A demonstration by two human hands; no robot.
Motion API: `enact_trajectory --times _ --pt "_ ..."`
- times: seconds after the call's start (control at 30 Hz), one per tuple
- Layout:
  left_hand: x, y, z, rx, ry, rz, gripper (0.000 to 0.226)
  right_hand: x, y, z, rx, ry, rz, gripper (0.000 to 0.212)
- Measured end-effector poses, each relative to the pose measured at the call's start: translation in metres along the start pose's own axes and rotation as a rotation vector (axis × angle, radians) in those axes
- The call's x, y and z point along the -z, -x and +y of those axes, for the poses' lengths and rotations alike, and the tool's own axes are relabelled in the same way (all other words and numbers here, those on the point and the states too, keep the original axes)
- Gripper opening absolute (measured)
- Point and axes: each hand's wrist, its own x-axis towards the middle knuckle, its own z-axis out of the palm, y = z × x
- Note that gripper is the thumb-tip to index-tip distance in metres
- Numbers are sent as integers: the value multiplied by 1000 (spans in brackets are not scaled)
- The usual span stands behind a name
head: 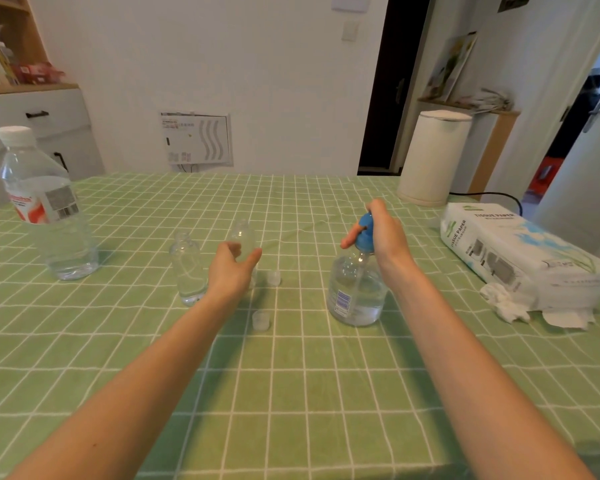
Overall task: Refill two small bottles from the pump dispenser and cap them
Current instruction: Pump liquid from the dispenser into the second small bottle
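Observation:
Two small clear bottles stand uncapped on the green checked tablecloth. My left hand [231, 268] curls round the right one [243, 237], thumb and fingers on either side of its body. The other small bottle [187, 268] stands just left of that hand, with a little liquid at its bottom. Two small clear caps lie loose, one [273, 278] right of the held bottle and one [260, 320] nearer me. The pump dispenser [355, 292] is a clear round bottle with a blue pump head, about a third full. My right hand [381, 233] grips its blue head from above.
A large capped water bottle [49, 209] stands at the left. A white cylindrical appliance [433, 157] sits at the far right edge, with a tissue paper pack [513, 258] and crumpled tissue [503, 301] in front of it. The table's [291, 393] near half shows only cloth.

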Motion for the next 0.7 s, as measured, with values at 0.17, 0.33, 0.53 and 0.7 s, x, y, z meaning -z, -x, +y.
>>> enact_trajectory --times 0.17,0.33,0.53,0.7 --pt "9 27 26 -207 124 -53 42 0 1 -1 -1 6 -2 50" --pt "3 63 43 -249 182 -223 33 0 1 0 18 0 -4 53" --pt "-26 96 40 -142 219 -432 24 -1 1 2 34 11 12 49" --pt "-36 93 45 -152 244 -470 24 0 0 3 11 -7 29 44"
